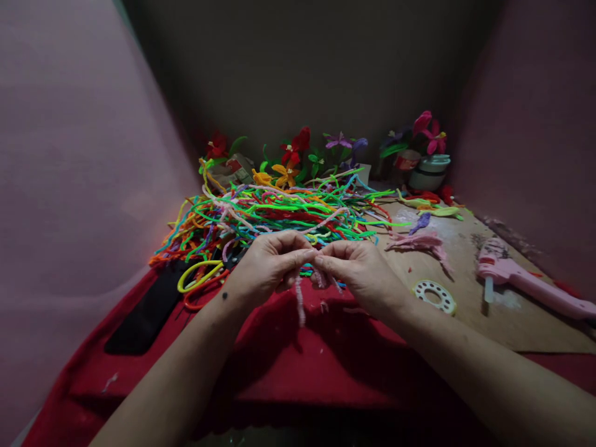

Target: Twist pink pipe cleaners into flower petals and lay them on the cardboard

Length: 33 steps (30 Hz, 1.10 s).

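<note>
My left hand (278,259) and my right hand (352,264) meet above the front of the table, thumbs and fingertips pinched together. Between them they hold a pale pink pipe cleaner (300,301), whose fuzzy end hangs straight down below my left fingers. Shorter pink pieces dangle under my right fingers; whether they belong to the same stem I cannot tell. Just behind the hands lies a big heap of pipe cleaners (279,211) in many colours. Scissors with yellow and red-orange handles (200,279) lie partly hidden left of my left hand.
A black phone (142,313) lies at the left on the red cloth (279,372). On the cardboard (465,261) at right are a pink glue gun (535,282), a white ring with holes (434,297) and pink fuzzy pieces (421,243). Fuzzy flowers (295,149) and a pale pot (429,172) stand behind.
</note>
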{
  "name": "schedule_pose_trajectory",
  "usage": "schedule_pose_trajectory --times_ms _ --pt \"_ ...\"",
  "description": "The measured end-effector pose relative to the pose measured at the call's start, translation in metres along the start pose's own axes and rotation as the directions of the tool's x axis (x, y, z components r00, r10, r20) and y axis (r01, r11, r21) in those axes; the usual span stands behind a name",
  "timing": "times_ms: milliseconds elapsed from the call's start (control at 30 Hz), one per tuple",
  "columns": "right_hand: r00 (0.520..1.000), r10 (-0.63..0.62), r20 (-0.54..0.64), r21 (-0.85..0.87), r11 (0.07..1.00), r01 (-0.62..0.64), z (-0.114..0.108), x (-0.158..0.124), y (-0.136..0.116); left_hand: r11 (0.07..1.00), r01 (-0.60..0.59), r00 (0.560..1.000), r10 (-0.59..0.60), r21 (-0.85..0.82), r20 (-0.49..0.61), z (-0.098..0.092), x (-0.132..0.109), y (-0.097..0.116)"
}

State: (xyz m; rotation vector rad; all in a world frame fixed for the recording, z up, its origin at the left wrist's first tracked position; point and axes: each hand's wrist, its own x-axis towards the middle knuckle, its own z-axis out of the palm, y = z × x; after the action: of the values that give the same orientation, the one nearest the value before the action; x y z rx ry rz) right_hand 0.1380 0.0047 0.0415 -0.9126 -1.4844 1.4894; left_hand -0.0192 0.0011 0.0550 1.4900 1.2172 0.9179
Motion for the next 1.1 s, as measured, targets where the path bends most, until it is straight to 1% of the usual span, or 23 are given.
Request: schedule_pose_trajectory --times_ms 67,133,233,333,400,500,600,700,800,900,967,1033,1100 --pt "1.000 0.003 0.002 0.005 1.000 -0.003 0.000 0.000 0.001 0.992 0.050 0.998 -0.046 -0.113 0.032 0.000 0.002 -0.005" --pt "1.000 0.017 -0.007 0.014 1.000 -0.017 0.001 0.001 0.002 0.983 0.059 0.997 -0.050 -0.177 0.054 0.001 0.004 -0.009" --pt "0.998 0.058 -0.029 0.051 0.997 -0.056 0.003 0.002 0.005 0.993 0.032 0.999 -0.031 -0.115 0.016 0.002 0.004 -0.011" --pt "0.992 0.121 -0.020 0.153 0.981 -0.116 0.004 0.002 0.007 0.999 -0.007 0.999 0.005 -0.044 -0.048 0.005 0.004 -0.012" --pt "0.992 0.126 -0.013 0.184 0.975 -0.121 0.004 0.003 0.009 0.999 -0.010 0.998 0.006 -0.054 -0.068 0.007 0.005 -0.012" --pt "0.995 0.092 -0.042 0.133 0.987 -0.086 0.002 0.004 0.011 0.995 -0.009 0.998 0.002 -0.103 -0.064 0.011 0.005 -0.013" --pt "0.992 0.113 -0.065 0.149 0.984 -0.102 0.001 0.005 0.013 0.995 -0.045 0.995 0.036 -0.092 -0.091 0.014 0.004 -0.013" --pt "0.981 0.190 -0.031 0.218 0.960 -0.178 0.001 0.004 0.014 0.995 -0.090 0.986 0.085 -0.032 -0.142 0.017 0.002 -0.013" --pt "0.961 0.277 0.018 0.256 0.928 -0.272 0.003 0.003 0.014 0.988 -0.151 0.973 0.155 0.041 -0.173 0.018 0.001 -0.016" --pt "0.954 0.298 0.035 0.240 0.924 -0.298 0.003 0.003 0.013 0.977 -0.187 0.957 0.204 0.099 -0.205 0.017 0.002 -0.018" --pt "0.957 0.284 0.058 0.226 0.930 -0.289 0.003 0.003 0.013 0.984 -0.168 0.964 0.178 0.065 -0.196 0.017 0.002 -0.018" --pt "0.962 0.255 0.101 0.203 0.941 -0.271 0.002 0.003 0.014 0.991 -0.136 0.973 0.133 -0.003 -0.190 0.017 0.003 -0.016" --pt "0.962 0.240 0.131 0.180 0.948 -0.262 0.001 0.003 0.016 0.991 -0.121 0.973 0.105 -0.063 -0.206 0.019 0.002 -0.015"
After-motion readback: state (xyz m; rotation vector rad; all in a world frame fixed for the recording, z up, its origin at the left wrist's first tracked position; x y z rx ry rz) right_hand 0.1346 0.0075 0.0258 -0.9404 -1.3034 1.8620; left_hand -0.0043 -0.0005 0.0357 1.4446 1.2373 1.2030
